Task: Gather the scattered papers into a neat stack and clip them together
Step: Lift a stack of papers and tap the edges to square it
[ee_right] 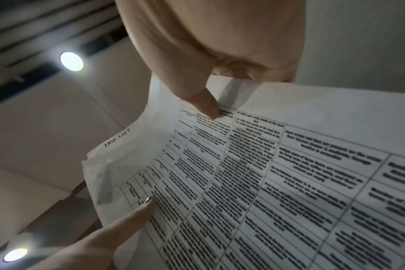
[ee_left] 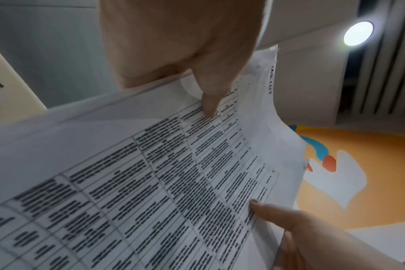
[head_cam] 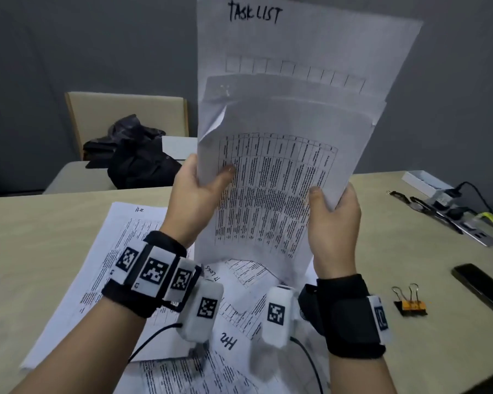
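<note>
I hold a bundle of white papers (head_cam: 282, 123) upright above the table, sheets uneven, the back one headed "TASK LIST". My left hand (head_cam: 199, 189) grips its left edge, thumb on the printed front sheet (ee_left: 150, 173). My right hand (head_cam: 333, 211) grips the right edge, thumb likewise on the front sheet (ee_right: 278, 182). More printed papers (head_cam: 120, 257) lie scattered on the table under my wrists. Two orange binder clips (head_cam: 409, 301) lie on the table to the right of my right wrist.
A black phone (head_cam: 480, 288) lies at the right edge beyond the clips. Cables, a strap and a power strip (head_cam: 450, 214) sit at the far right. A chair (head_cam: 125, 118) with a black bag (head_cam: 134, 155) stands behind the beige table (head_cam: 40, 237).
</note>
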Tool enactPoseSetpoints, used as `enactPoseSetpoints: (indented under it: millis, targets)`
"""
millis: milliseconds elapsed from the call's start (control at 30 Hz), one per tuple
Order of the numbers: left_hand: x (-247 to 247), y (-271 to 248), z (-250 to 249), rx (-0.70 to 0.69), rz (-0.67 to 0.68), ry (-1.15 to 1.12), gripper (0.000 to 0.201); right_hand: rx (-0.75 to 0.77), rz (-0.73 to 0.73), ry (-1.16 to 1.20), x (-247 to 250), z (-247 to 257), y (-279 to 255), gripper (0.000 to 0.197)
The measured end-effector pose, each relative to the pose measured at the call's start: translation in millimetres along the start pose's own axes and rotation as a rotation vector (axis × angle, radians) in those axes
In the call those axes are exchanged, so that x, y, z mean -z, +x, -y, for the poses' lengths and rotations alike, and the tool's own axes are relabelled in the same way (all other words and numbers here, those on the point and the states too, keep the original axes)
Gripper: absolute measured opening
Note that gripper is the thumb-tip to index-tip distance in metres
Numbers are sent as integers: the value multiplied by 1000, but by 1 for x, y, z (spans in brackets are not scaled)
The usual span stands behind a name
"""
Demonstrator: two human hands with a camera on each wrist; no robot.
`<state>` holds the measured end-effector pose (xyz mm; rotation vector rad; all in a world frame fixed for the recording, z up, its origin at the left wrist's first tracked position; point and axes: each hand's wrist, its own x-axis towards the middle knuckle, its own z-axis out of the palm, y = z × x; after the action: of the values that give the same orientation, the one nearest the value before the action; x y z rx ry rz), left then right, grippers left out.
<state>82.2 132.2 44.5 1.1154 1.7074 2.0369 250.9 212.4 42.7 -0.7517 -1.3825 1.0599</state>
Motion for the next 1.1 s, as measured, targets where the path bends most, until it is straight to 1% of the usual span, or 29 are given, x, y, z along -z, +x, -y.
enactPoseSetpoints:
  millis: [67, 167, 233, 367, 433, 533, 633, 733, 800, 867, 967, 1033, 1100]
  targets:
    - [1, 1, 3, 11, 10, 5, 46, 9, -3, -4, 2, -3, 2, 14]
    - [2, -3, 16, 104, 52, 45, 50, -46, 44, -51, 5, -15, 3, 17]
    - [2, -7, 21, 100, 59, 53, 43, -67, 54, -111, 8, -22, 2, 14]
    - [-1, -8, 10, 40, 43, -4, 29, 27, -32, -143, 11, -16, 7, 10]
    - [-3, -8, 10, 42, 60, -2, 28, 18, -26, -139, 13, -14, 11, 12]
    - [-2, -13, 24, 109, 98, 42, 33, -93, 53, -177, 15, -23, 6, 18]
    - [-4, -20, 34, 158, 150, 98, 29, -149, 72, -212, 17, -32, -2, 27]
    - [-11, -25, 33, 167, 160, 97, 25, -152, 62, -200, 14, -34, -4, 33]
    - [-14, -26, 33, 138, 161, 86, 20, -147, 77, -197, 10, -34, -6, 31]
    - [-14, -27, 30, 118, 136, 43, 16, -129, 70, -205, 9, -31, -8, 29]
    - [-11, -26, 32, 97, 69, 10, 14, -99, 4, -177, 12, -29, -3, 28]
    - [-11, -29, 37, 123, 79, 25, 19, -114, -12, -173, 10, -32, -4, 28]
    - [-13, -34, 44, 179, 122, 72, 17, -152, 22, -202, 6, -39, -11, 30]
